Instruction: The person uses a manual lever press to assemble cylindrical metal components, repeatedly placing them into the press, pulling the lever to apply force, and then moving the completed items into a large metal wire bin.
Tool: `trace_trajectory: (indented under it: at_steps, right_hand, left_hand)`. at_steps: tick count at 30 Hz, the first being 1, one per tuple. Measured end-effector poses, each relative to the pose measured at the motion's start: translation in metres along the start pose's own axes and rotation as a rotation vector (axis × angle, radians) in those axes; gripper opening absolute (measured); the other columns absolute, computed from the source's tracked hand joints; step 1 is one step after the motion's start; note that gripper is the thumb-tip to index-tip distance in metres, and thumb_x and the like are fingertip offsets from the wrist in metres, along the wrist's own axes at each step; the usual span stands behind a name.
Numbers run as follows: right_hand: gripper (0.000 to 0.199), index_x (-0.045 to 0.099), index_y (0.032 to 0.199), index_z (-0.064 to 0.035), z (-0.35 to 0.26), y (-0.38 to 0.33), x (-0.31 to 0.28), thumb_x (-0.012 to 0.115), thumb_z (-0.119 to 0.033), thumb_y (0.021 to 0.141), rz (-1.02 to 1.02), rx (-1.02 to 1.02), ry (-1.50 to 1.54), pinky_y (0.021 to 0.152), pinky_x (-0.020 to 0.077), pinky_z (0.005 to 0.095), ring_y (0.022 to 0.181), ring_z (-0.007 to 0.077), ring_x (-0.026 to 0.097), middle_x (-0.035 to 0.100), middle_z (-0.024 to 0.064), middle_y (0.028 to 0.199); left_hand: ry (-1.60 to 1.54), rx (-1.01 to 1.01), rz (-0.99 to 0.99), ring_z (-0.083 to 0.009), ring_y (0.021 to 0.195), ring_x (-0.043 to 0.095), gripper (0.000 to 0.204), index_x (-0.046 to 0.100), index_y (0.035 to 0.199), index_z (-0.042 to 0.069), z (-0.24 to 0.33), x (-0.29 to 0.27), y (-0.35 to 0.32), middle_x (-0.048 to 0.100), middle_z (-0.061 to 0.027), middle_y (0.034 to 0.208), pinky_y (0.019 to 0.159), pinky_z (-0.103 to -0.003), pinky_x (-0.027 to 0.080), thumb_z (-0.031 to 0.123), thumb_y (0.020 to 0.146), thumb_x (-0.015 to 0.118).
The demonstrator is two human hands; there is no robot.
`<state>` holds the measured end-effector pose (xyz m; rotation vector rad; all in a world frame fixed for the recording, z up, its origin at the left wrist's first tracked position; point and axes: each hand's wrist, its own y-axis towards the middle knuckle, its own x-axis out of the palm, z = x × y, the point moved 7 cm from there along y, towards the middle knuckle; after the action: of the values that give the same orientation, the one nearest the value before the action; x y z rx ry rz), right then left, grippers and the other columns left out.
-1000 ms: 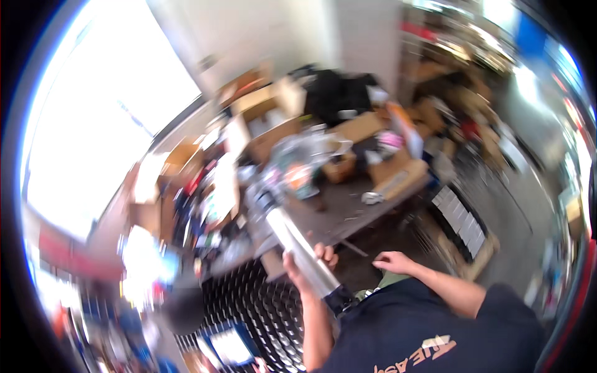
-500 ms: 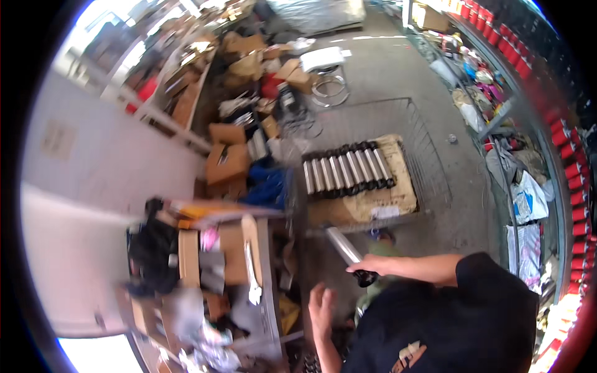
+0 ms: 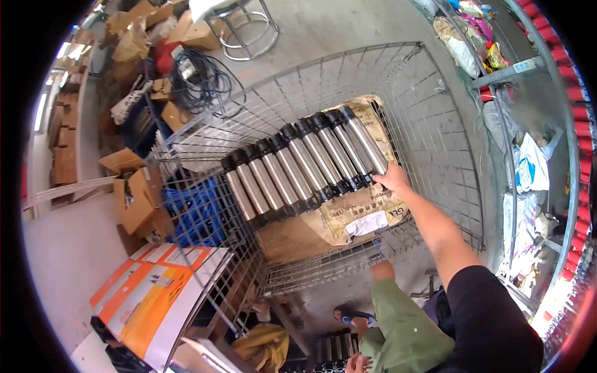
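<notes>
Several steel cylinders (image 3: 292, 168) with black end caps lie side by side on brown cardboard (image 3: 298, 236) inside a wire mesh cage (image 3: 435, 124). My right hand (image 3: 390, 179) reaches into the cage and grips the near black end of the rightmost cylinder (image 3: 364, 140), which lies against the row. My left hand (image 3: 357, 362) is low at the bottom edge, beside my green trouser leg (image 3: 398, 323) and close to some dark cylinder ends (image 3: 329, 355). Its fingers are too small to read.
Blue coiled material (image 3: 199, 214) and cardboard boxes (image 3: 140, 199) sit left of the cage. Orange-and-white flat boxes (image 3: 155, 292) lean at lower left. A black cable coil (image 3: 202, 78) and a metal stool (image 3: 239, 28) lie beyond. Shelves with bags (image 3: 522, 161) line the right.
The view swung from a cluttered bench down to the cage. The cylinder I carried now lies at the right end of the row, with my right hand still on its end.
</notes>
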<state>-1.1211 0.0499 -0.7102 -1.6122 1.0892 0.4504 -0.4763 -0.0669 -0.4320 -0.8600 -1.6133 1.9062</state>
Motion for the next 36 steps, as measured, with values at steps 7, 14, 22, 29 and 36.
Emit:
trace_trajectory:
  at_steps: [7,14,22,29,36]
  right_hand:
    - [0.092,0.037,0.148,-0.0026,0.019,0.078,0.084,0.081,-0.034,0.075,-0.121,0.098,0.365,0.109,0.0384,0.0413,0.127,0.0327,0.057,0.058,0.0222,0.137]
    - [0.065,0.053,0.138,-0.0006,-0.028,-0.014,0.091,0.074,-0.024,0.082,-0.374,-0.037,0.134,0.081,0.0546,0.0382,0.094,0.0275,0.069,0.071,0.0196,0.109]
    - [0.028,0.064,0.116,-0.0037,-0.152,-0.397,0.165,0.068,-0.02,0.094,-0.839,-0.475,0.066,0.074,0.0516,0.027,0.084,0.0142,0.067,0.071,0.0056,0.1]
    - [0.04,0.057,0.131,-0.0053,-0.19,-0.747,0.252,0.061,-0.031,0.1,-1.054,-0.876,-0.345,0.074,0.0473,0.0233,0.095,0.0122,0.064,0.069,0.0077,0.113]
    - [0.041,0.046,0.14,-0.0074,-0.181,-0.958,0.349,0.055,-0.025,0.103,-0.991,-1.103,-0.904,0.09,0.0457,0.0296,0.111,0.0153,0.058,0.062,0.0076,0.125]
  left_hand:
    - [-0.221,-0.17,0.16,-0.0251,0.086,0.07,0.037,0.055,0.125,0.003,-0.042,-0.023,0.037,0.07,-0.0159,0.104,0.066,-0.035,0.058,0.032,0.103,0.055]
    - [-0.264,0.092,0.059,-0.0237,0.082,0.069,0.036,0.059,0.118,0.001,-0.122,-0.032,0.057,0.07,-0.0147,0.095,0.069,-0.037,0.059,0.033,0.1,0.061]
    - [-0.274,0.317,0.469,-0.014,0.075,0.064,0.038,0.068,0.11,0.0,-0.224,-0.106,0.086,0.071,-0.007,0.083,0.069,-0.034,0.053,0.033,0.091,0.064]
    - [-0.692,-0.188,0.534,-0.0405,0.122,0.058,0.057,0.066,0.115,0.001,-0.384,-0.211,0.122,0.065,-0.0259,0.118,0.104,-0.048,0.047,0.049,0.083,0.068]
    - [-0.869,-0.489,0.928,-0.0426,0.124,0.053,0.069,0.046,0.128,-0.003,-0.561,-0.266,0.231,0.055,-0.0251,0.128,0.1,-0.051,0.049,0.037,0.081,0.077]
